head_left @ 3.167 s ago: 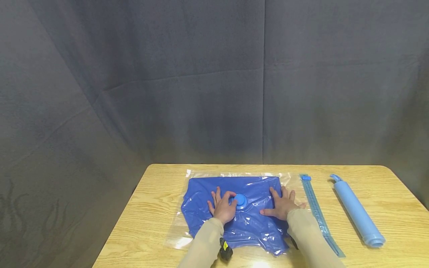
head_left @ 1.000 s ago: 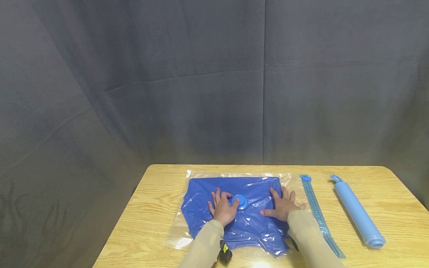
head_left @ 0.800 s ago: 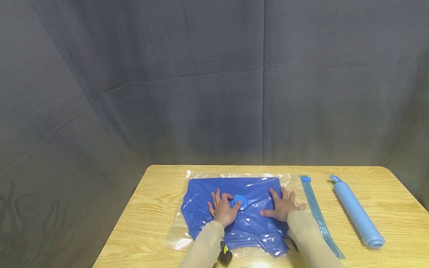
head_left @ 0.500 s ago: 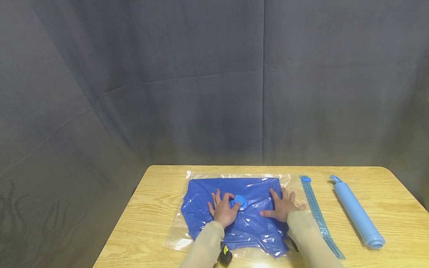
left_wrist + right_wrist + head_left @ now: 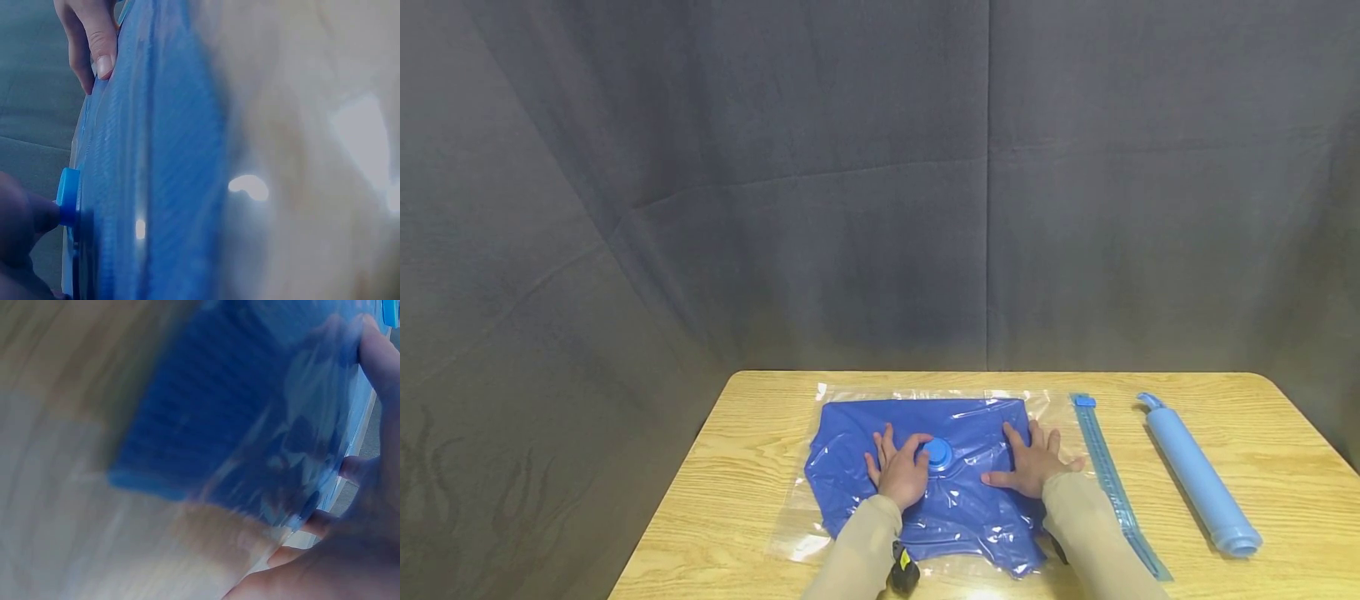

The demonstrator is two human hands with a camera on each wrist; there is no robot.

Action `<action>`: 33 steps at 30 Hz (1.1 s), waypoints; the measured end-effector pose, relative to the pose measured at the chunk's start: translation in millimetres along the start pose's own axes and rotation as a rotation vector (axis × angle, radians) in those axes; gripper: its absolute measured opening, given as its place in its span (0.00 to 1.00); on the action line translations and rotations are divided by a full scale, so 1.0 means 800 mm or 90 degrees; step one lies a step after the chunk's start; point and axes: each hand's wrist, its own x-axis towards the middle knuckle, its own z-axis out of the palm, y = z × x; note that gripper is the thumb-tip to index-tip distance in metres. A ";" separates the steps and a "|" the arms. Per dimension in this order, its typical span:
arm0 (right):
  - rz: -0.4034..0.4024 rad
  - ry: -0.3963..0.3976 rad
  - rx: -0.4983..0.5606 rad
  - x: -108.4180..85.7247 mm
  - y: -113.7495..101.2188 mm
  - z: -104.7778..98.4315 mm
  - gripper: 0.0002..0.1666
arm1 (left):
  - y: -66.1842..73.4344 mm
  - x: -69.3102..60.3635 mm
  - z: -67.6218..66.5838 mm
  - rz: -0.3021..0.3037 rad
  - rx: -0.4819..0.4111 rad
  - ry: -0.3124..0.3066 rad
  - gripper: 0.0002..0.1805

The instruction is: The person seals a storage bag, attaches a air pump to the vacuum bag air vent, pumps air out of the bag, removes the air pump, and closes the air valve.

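Note:
A clear vacuum storage bag with folded blue fabric inside lies flat on the table. A round blue valve cap sits near its middle. At the cap's left edge, the thumb and index finger of my left hand pinch it; the other fingers are spread over the bag. In the left wrist view the cap stands up from the plastic against a fingertip. My right hand rests with spread fingers on the bag's right part, pressing the film. In the right wrist view its thumb touches the plastic.
Along the bag's right side runs a blue-green zip strip with a blue slider. Farther right, a light blue hand pump lies on the wooden table. A grey curtain hangs behind the table.
My left thumb and index finger have shifted around the valve cap, moving from its lower edge back to its left side. The right hand and bag have stayed in place.

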 end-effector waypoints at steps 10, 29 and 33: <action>0.003 0.000 0.003 0.000 0.001 0.000 0.68 | -0.003 0.006 0.006 -0.014 -0.021 0.029 0.12; 0.001 -0.001 -0.005 0.000 0.001 0.001 0.68 | -0.007 0.004 0.005 0.001 0.003 0.011 0.10; 0.007 -0.007 -0.005 -0.001 0.001 0.000 0.68 | -0.002 0.003 0.003 0.001 0.000 0.008 0.06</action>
